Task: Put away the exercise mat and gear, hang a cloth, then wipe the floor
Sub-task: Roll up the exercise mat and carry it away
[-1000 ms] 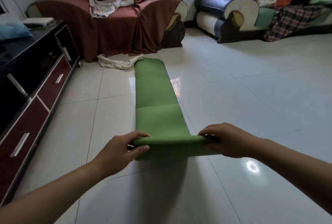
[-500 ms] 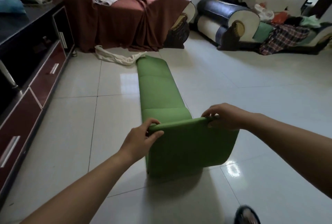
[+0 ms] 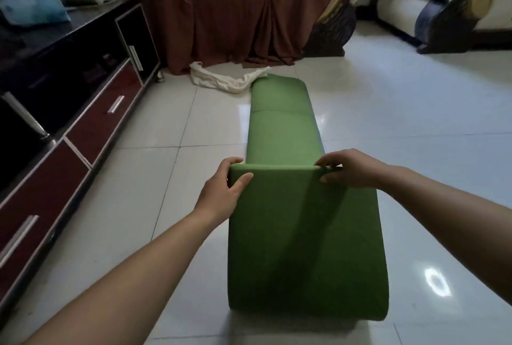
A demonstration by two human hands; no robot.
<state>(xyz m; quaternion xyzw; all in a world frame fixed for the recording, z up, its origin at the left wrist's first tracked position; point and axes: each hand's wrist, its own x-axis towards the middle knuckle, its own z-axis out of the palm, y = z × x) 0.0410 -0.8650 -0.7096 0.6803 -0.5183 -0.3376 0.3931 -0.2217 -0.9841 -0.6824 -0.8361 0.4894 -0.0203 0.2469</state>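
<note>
A: Two hands, status?
B: The left hand (image 3: 223,192) and right hand (image 3: 353,168) each grip the green mat's (image 3: 282,134) lifted near edge. Mat lies on the floor (image 3: 401,112), stretching toward twelve o'clock.

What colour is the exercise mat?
Plain green; the exercise mat shows best in the head view.

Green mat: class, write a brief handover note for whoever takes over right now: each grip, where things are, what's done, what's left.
Left grip: pinches the green mat's raised edge at its left corner.
Right grip: pinches the same edge at the right corner.
Mat: near part lifted in a curve, far part flat on the floor.
White cloth: crumpled on the floor at the mat's far end.
Done: nothing put away yet.
Left: fold and store the mat, stow gear (not in view), hang a cloth, wipe the floor.
</note>
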